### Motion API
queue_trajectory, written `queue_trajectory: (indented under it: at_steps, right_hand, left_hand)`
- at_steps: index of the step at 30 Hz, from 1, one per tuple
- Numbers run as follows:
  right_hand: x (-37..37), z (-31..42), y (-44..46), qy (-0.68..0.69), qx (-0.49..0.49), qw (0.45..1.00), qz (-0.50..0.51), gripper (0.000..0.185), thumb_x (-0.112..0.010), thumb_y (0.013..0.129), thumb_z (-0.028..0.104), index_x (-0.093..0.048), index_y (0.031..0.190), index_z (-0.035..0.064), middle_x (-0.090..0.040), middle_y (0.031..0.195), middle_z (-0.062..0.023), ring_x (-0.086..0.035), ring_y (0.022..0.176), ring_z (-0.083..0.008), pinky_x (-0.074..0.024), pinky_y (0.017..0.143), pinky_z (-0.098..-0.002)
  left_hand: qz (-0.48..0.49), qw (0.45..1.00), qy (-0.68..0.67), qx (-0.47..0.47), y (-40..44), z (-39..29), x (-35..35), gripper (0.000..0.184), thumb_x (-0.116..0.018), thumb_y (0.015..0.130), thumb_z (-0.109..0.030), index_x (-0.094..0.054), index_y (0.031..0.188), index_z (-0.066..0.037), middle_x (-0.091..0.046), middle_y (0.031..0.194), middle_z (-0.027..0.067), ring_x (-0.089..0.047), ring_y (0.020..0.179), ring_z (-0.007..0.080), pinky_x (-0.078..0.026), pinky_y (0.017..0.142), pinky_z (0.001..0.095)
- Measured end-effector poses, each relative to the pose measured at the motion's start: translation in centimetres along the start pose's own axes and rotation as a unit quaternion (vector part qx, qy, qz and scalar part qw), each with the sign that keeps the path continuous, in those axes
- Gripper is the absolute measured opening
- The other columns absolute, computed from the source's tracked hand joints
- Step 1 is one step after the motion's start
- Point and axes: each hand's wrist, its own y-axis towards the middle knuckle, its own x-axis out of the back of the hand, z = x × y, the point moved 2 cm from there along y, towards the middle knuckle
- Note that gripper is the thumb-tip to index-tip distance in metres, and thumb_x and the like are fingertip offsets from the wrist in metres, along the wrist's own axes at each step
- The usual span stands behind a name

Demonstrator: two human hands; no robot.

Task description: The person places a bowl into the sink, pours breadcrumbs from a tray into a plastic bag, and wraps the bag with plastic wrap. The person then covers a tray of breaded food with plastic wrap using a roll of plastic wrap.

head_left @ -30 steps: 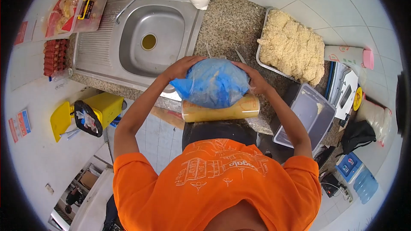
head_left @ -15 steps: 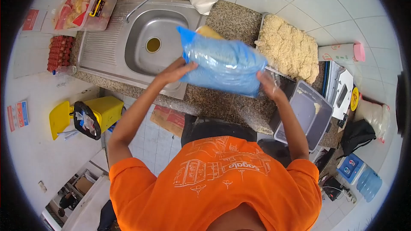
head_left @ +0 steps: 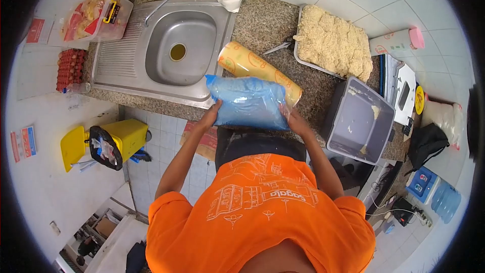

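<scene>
A blue plastic bag (head_left: 247, 103), full and shiny, is held level in front of my body at the counter's front edge. My left hand (head_left: 209, 115) grips its left end, while my right hand (head_left: 298, 121) closes on its right end; the fingertips are partly hidden. Just beyond the bag lies a yellow patterned roll (head_left: 255, 65) of wrap, partly covered by it. A knife or scissors with a pointed metal blade (head_left: 276, 49) rests near the tray (head_left: 323, 72) heaped with pale crumbly food (head_left: 333, 40).
Left of the bag is a steel sink (head_left: 182, 45). A grey tub (head_left: 361, 119) with crumb residue stands to the right, near a white scale (head_left: 404, 101). Egg trays (head_left: 71, 68) and a clear food box (head_left: 116, 20) are at the left; a yellow bin (head_left: 118, 134) stands below.
Both hands have drawn the blue bag down and toward my body, levelling it. The yellow roll and the pointed blade beyond it have come into view.
</scene>
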Motion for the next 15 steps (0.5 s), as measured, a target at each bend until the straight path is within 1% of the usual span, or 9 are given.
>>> queue_trajectory:
  at_steps: [1, 3, 4, 7, 9, 10, 12, 13, 15]
  right_hand:
    - [-0.3, 0.2, -0.2, -0.009, 0.013, 1.000, 0.007, 0.077, -0.042, 0.096, 0.058, -0.031, 0.146, -0.0003, -0.046, 0.141, -0.0249, -0.042, 0.133, -0.0334, -0.0325, 0.108, -0.0407]
    - [-0.5, 0.3, -0.4, -0.016, 0.027, 0.999, 0.015, 0.074, -0.042, 0.096, 0.057, -0.034, 0.145, 0.0018, -0.049, 0.138, -0.0258, -0.046, 0.130, -0.0345, -0.0350, 0.107, -0.0416]
    - [-0.3, 0.0, -0.5, -0.029, 0.002, 0.999, 0.015, 0.070, -0.043, 0.096, 0.056, -0.038, 0.144, 0.0044, -0.052, 0.134, -0.0256, -0.050, 0.126, -0.0351, -0.0376, 0.104, -0.0419]
    - [0.1, -1.1, -0.8, -0.017, -0.021, 1.000, 0.011, 0.063, -0.043, 0.096, 0.054, -0.047, 0.139, 0.0083, -0.058, 0.128, -0.0242, -0.056, 0.118, -0.0357, -0.0417, 0.100, -0.0424]
    - [0.2, -1.7, -0.5, -0.023, -0.036, 0.999, -0.003, 0.057, -0.045, 0.097, 0.050, -0.051, 0.136, 0.0082, -0.061, 0.124, -0.0218, -0.060, 0.112, -0.0341, -0.0438, 0.097, -0.0413]
    - [0.2, -1.9, -0.4, -0.025, -0.037, 0.999, -0.003, 0.057, -0.045, 0.097, 0.050, -0.051, 0.136, 0.0082, -0.061, 0.124, -0.0218, -0.060, 0.112, -0.0341, -0.0438, 0.097, -0.0413]
    - [0.0, -2.0, -0.5, -0.054, -0.036, 0.998, -0.008, 0.056, -0.050, 0.096, 0.048, -0.053, 0.135, 0.0078, -0.063, 0.121, -0.0204, -0.061, 0.109, -0.0328, -0.0444, 0.096, -0.0399]
    - [-0.1, -1.9, -0.6, -0.056, -0.035, 0.998, -0.008, 0.056, -0.050, 0.096, 0.048, -0.053, 0.135, 0.0078, -0.063, 0.121, -0.0204, -0.061, 0.109, -0.0328, -0.0444, 0.096, -0.0399]
    - [-0.4, -1.5, -0.8, 0.018, -0.006, 1.000, -0.021, 0.055, -0.055, 0.094, 0.046, -0.055, 0.132, 0.0066, -0.064, 0.119, -0.0201, -0.062, 0.106, -0.0322, -0.0458, 0.094, -0.0387]
  left_hand:
    - [0.000, 1.000, 0.001, -0.001, -0.1, 1.3, 0.1, 0.088, -0.036, 0.095, -0.065, -0.030, 0.145, 0.006, -0.042, 0.145, 0.0178, -0.040, 0.133, 0.0271, -0.025, 0.114, 0.0351]
    - [-0.020, 0.998, 0.056, -0.033, -0.1, 4.4, 0.4, 0.063, -0.031, 0.102, -0.044, -0.036, 0.143, 0.004, -0.042, 0.144, 0.0181, -0.044, 0.130, 0.0256, -0.030, 0.111, 0.0361]
    - [-0.020, 0.998, 0.057, -0.033, 0.1, 6.2, 0.2, 0.063, -0.031, 0.102, -0.044, -0.036, 0.143, 0.004, -0.042, 0.144, 0.0181, -0.044, 0.130, 0.0256, -0.030, 0.111, 0.0361]
    - [-0.103, 0.980, 0.166, -0.037, -0.6, 8.7, -2.0, 0.064, -0.046, 0.097, -0.040, -0.039, 0.137, 0.010, -0.047, 0.137, 0.0241, -0.046, 0.126, 0.0278, -0.031, 0.108, 0.0369]
    - [-0.225, 0.973, 0.028, -0.047, -3.0, 6.1, -4.6, 0.053, -0.058, 0.091, -0.025, -0.045, 0.132, 0.008, -0.050, 0.130, 0.0272, -0.049, 0.120, 0.0320, -0.033, 0.105, 0.0403]
    - [-0.223, 0.973, 0.026, -0.046, -3.5, 6.2, -4.5, 0.053, -0.058, 0.091, -0.025, -0.045, 0.132, 0.008, -0.050, 0.130, 0.0272, -0.049, 0.120, 0.0320, -0.033, 0.105, 0.0403]
    - [-0.464, 0.838, 0.135, -0.252, -5.4, 5.6, -3.4, 0.052, -0.065, 0.083, -0.014, -0.049, 0.128, 0.006, -0.050, 0.128, 0.0265, -0.048, 0.119, 0.0340, -0.031, 0.106, 0.0436]
    - [-0.465, 0.838, 0.133, -0.252, -6.1, 4.1, -3.6, 0.052, -0.065, 0.083, -0.014, -0.049, 0.128, 0.006, -0.050, 0.128, 0.0265, -0.048, 0.119, 0.0340, -0.031, 0.106, 0.0436]
    - [-0.364, 0.771, 0.155, -0.498, -9.0, -2.8, -5.0, 0.054, -0.068, 0.080, -0.020, -0.051, 0.127, 0.002, -0.050, 0.129, 0.0232, -0.046, 0.122, 0.0371, -0.030, 0.106, 0.0462]
